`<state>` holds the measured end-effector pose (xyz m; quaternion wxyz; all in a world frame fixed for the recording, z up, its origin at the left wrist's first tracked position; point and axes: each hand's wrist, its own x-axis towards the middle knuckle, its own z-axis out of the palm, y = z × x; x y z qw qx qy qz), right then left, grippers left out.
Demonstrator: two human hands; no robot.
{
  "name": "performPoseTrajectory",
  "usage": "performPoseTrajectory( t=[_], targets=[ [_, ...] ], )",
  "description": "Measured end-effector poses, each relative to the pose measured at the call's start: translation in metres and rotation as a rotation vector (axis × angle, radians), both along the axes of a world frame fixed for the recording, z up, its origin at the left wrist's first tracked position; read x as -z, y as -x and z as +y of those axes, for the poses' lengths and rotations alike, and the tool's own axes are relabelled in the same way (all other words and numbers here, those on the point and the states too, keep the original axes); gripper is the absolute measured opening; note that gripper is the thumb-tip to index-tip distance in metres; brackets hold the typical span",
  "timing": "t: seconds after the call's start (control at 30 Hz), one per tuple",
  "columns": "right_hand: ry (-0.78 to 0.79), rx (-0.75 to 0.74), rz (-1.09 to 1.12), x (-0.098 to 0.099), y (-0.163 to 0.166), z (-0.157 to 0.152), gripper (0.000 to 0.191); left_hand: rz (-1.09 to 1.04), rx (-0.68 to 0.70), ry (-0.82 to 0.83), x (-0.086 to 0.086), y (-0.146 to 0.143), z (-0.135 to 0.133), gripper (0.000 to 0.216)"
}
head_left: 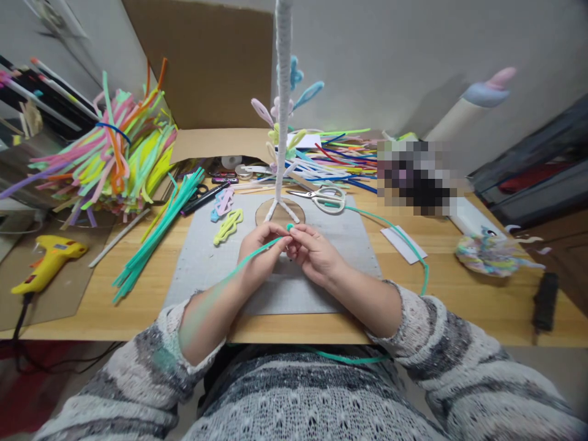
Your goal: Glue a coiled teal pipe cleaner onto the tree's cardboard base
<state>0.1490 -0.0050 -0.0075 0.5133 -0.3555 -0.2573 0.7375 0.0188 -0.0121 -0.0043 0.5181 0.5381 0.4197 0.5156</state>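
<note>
Both hands meet over the grey cutting mat [193, 257], fingertips pinched together. My left hand [261, 251] is closed on a green pipe cleaner [239, 269], whose long end trails back over the left forearm. A small green curl of it shows between the fingertips. My right hand [316, 248] pinches at that same curl. Just beyond stands a white wrapped stem [283, 110] with forked feet on a round wooden base [263, 211]; pastel loops show around the stem. Scissors [331, 199] lie right of it. Bent pastel pipe-cleaner shapes [228, 226] rest on the mat's left.
Green pipe cleaners [156, 239] lie in a bundle at left, near a yellow glue gun [48, 260] and a large multicoloured bunch [114, 153]. Another green strand [408, 236] loops over the right side. A white card [403, 245] and a fluffy pastel piece [487, 254] lie right.
</note>
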Motion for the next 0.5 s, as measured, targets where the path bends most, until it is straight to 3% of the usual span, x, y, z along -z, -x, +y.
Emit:
performPoseTrajectory(
  t=[0.13,0.37,0.5],
  targets=[
    [0.021,-0.008,0.0,0.0002,-0.0007,0.0002,0.028,0.066,-0.095,0.058,-0.0045,0.002,0.0002,0.018],
    [0.051,-0.001,0.014,0.0025,-0.0016,0.0021,0.029,0.113,-0.024,0.028,-0.0033,0.0027,0.0015,0.013],
    [0.02,0.002,-0.021,-0.0002,-0.0032,0.0024,0.029,0.133,-0.083,0.072,-0.0064,0.0042,0.0017,0.013]
  ],
)
